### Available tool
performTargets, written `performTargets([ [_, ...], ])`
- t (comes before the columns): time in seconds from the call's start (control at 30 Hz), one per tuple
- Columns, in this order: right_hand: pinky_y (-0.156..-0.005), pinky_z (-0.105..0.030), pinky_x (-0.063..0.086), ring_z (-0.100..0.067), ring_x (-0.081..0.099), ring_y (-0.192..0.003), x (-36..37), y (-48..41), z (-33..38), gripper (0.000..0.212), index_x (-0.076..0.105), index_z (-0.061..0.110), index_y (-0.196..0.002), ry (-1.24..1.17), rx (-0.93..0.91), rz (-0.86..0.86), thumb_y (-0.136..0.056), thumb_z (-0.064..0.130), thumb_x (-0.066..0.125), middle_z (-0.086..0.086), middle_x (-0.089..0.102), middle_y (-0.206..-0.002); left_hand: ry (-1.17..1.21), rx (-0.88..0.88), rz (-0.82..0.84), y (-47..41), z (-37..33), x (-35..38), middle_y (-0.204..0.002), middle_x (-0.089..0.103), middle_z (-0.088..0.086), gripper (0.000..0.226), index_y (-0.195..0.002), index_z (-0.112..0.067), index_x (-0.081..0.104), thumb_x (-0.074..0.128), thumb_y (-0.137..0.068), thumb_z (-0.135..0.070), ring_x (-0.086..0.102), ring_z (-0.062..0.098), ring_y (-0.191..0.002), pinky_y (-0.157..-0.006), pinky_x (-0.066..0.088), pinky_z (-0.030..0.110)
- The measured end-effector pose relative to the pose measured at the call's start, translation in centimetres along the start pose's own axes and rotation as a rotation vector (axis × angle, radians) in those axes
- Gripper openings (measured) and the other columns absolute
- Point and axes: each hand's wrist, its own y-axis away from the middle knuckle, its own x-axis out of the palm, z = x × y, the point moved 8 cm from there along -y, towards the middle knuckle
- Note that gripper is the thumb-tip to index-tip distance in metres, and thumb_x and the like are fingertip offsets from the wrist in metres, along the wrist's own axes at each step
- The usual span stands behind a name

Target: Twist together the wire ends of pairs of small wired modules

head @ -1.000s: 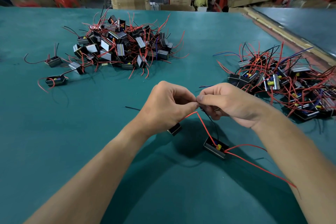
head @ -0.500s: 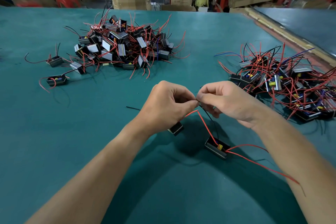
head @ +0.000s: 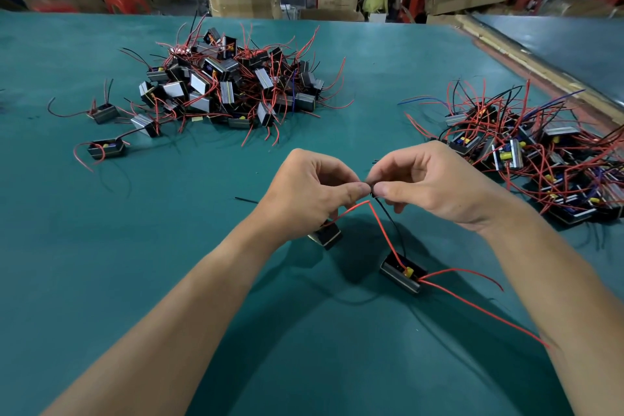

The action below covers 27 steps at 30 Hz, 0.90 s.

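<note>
Open mat (head: 371,105) between far pile (head: 233,84), right pile (head: 526,152)

Wire ends (head: 372,192) hidden between left hand (head: 310,192) and right hand (head: 435,186); near module (head: 327,236) half covered; right pile (head: 526,152) cut by edge.

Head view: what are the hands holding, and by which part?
Left hand and right hand each pinch the wires at their meeting ends, thumb against forefinger.
</note>
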Motion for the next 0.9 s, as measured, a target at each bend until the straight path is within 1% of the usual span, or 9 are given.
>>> performTargets([
  [0.07, -0.057, -0.022, 0.051, -0.008, 0.057, -0.06, 0.1, 0.0, 0.0, 0.023, 0.074, 0.019, -0.08, 0.001, 0.0, 0.011, -0.088, -0.002, 0.067, 0.005, 0.066, -0.064, 0.012, 0.005, 0.005, 0.0, 0.0, 0.0, -0.065, 0.066, 0.02, 0.015, -0.073, -0.005, 0.072, 0.077, -0.084, -0.014, 0.045, 0.012, -0.042, -0.044, 0.037, 0.02],
  [0.17, -0.057, -0.021, 0.051, -0.008, 0.057, -0.059, 0.1, 0.0, 0.1, 0.017, 0.072, 0.016, -0.08, 0.004, -0.013, 0.023, -0.089, 0.003, 0.067, 0.006, 0.065, -0.063, 0.03, 0.01, 0.01, -0.1, 0.0, 0.0, -0.062, 0.066, 0.011, 0.015, -0.073, -0.006, 0.072, 0.076, -0.084, -0.014, 0.046, 0.013, -0.043, -0.044, 0.039, 0.021],
  [0.33, -0.059, -0.021, 0.049, -0.008, 0.057, -0.058, -0.1, -0.2, 0.0, 0.019, 0.07, 0.013, -0.076, 0.056, -0.023, -0.013, -0.09, 0.0, 0.066, 0.005, 0.064, -0.061, 0.036, 0.014, 0.004, -0.2, 0.0, 0.1, -0.062, 0.066, 0.01, 0.015, -0.071, -0.008, 0.071, 0.076, -0.085, -0.013, 0.046, 0.011, -0.043, -0.043, 0.04, 0.02],
  [0.5, -0.061, -0.018, 0.048, -0.005, 0.056, -0.057, -0.3, -0.2, 0.9, 0.013, 0.066, 0.017, -0.073, 0.24, -0.108, -0.111, -0.085, 0.013, 0.066, 0.008, 0.064, -0.062, 0.051, 0.002, -0.007, -0.2, 0.0, 0.0, -0.059, 0.067, 0.004, 0.015, -0.072, -0.008, 0.071, 0.075, -0.086, -0.013, 0.046, 0.011, -0.042, -0.043, 0.04, 0.019],
  [0.6, -0.06, -0.017, 0.048, -0.003, 0.056, -0.058, -0.4, -0.2, 1.2, 0.019, 0.063, 0.017, -0.072, 0.306, -0.151, -0.161, -0.087, 0.006, 0.066, 0.012, 0.063, -0.063, 0.052, -0.012, -0.008, -0.2, 0.0, 0.0, -0.057, 0.066, 0.0, 0.014, -0.074, -0.01, 0.072, 0.071, -0.088, -0.012, 0.047, 0.014, -0.044, -0.045, 0.041, 0.022],
  [0.7, -0.061, -0.024, 0.05, -0.004, 0.056, -0.058, -0.9, -0.4, 1.1, 0.021, 0.061, 0.017, -0.073, 0.361, -0.152, -0.243, -0.089, 0.004, 0.066, 0.009, 0.061, -0.061, 0.054, -0.039, -0.013, -0.3, 0.3, 0.0, -0.058, 0.067, -0.001, 0.015, -0.076, -0.01, 0.071, 0.066, -0.089, -0.005, 0.051, 0.01, -0.044, -0.045, 0.042, 0.017],
  [0.77, -0.063, -0.031, 0.052, -0.004, 0.055, -0.057, -1.4, -0.4, 0.9, 0.02, 0.06, 0.02, -0.075, 0.359, -0.133, -0.306, -0.09, 0.007, 0.064, 0.01, 0.062, -0.06, 0.04, -0.044, -0.068, -0.4, 0.4, -0.5, -0.061, 0.07, -0.002, 0.015, -0.077, -0.012, 0.071, 0.067, -0.088, -0.004, 0.055, 0.007, -0.048, -0.048, 0.046, 0.018],
  [0.83, -0.064, -0.033, 0.052, -0.005, 0.055, -0.054, -2.3, -0.3, 0.7, 0.019, 0.059, 0.021, -0.078, 0.341, -0.097, -0.381, -0.092, 0.009, 0.061, 0.012, 0.063, -0.059, -0.027, -0.028, -0.176, -0.6, 0.6, -1.5, -0.067, 0.072, -0.005, 0.011, -0.078, -0.016, 0.073, 0.071, -0.085, -0.008, 0.06, 0.007, -0.055, -0.059, 0.053, 0.024],
  [0.9, -0.066, -0.036, 0.053, -0.008, 0.055, -0.054, -3.3, -0.3, 0.1, 0.016, 0.06, 0.021, -0.085, 0.295, -0.011, -0.455, -0.095, 0.009, 0.056, 0.011, 0.064, -0.058, -0.1, 0.001, -0.287, -0.6, 0.5, -2.6, -0.073, 0.073, -0.007, 0.008, -0.08, -0.02, 0.073, 0.072, -0.083, -0.012, 0.066, 0.009, -0.065, -0.069, 0.055, 0.026],
])
